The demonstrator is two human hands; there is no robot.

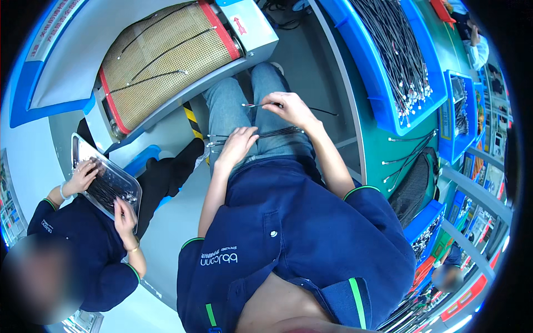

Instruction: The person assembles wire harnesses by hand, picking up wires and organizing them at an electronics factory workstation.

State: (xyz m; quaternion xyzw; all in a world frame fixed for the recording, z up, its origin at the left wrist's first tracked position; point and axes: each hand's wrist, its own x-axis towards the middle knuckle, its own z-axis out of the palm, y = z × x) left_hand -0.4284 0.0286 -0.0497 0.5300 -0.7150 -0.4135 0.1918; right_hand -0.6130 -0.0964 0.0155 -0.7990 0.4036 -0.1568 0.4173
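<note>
My right hand (pixel 290 110) is closed in a pinch on a single thin black cable (pixel 320 111) above my thighs. The cable's tip with a small pale connector sticks out to the left of my fingers, and its tail runs out to the right. Lower and to the left, my left hand (pixel 237 145) is closed over a bundle of black cables (pixel 277 132) lying across my lap. Small light connectors show at the bundle's left end, beside my wrist. My left palm hides part of the bundle.
Several black cables lie on a mesh conveyor belt (pixel 166 47) ahead left. At left, a co-worker handles black cables in a clear tray (pixel 137 186). A blue bin (pixel 373 105) full of cables stands on the green table (pixel 371 152) at right, near loose cables and a black mesh bag (pixel 413 180).
</note>
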